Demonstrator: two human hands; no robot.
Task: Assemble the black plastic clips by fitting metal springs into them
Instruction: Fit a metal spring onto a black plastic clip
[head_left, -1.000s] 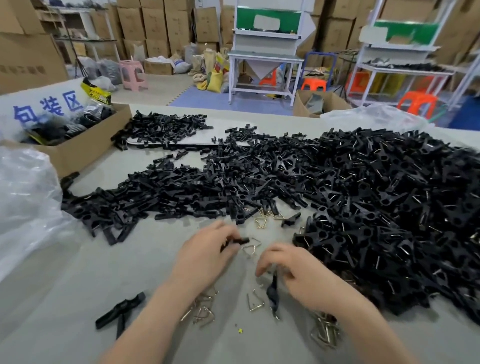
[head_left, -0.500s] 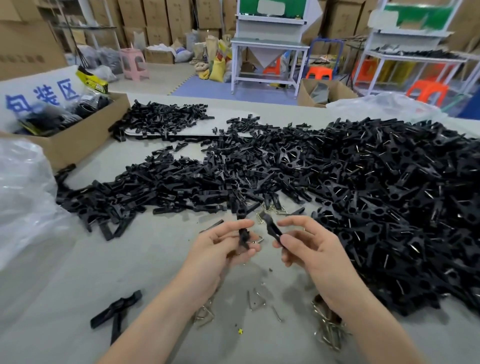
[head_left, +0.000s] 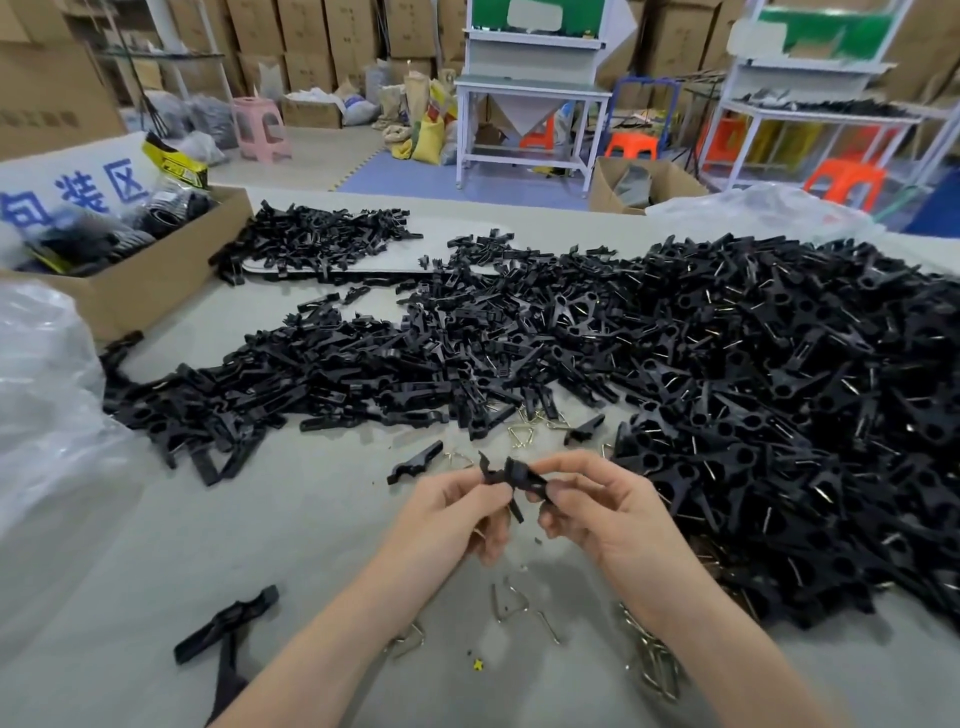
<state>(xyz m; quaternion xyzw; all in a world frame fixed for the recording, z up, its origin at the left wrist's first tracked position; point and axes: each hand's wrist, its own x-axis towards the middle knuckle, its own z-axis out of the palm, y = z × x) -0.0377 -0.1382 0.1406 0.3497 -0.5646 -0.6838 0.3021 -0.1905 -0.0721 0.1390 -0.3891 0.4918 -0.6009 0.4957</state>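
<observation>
Above the grey table, my left hand (head_left: 457, 512) and my right hand (head_left: 602, 512) together pinch two black plastic clip halves (head_left: 511, 478), crossed against each other between the fingertips. A glint of metal shows under my left fingers; I cannot tell if it is a spring. Loose metal springs (head_left: 511, 600) lie on the table below my hands, with more (head_left: 649, 660) under my right forearm. A large heap of black clips (head_left: 753, 405) covers the right side, and unassembled halves (head_left: 311, 384) spread to the left.
An assembled clip (head_left: 228, 623) lies at the near left. A single clip half (head_left: 415, 461) rests just left of my hands. A cardboard box (head_left: 130, 270) of packed goods stands at the far left, clear plastic bags (head_left: 47, 415) beside it.
Both hands rose from the table, each with a clip half, and came together; the two halves now meet crossed between my fingertips.
</observation>
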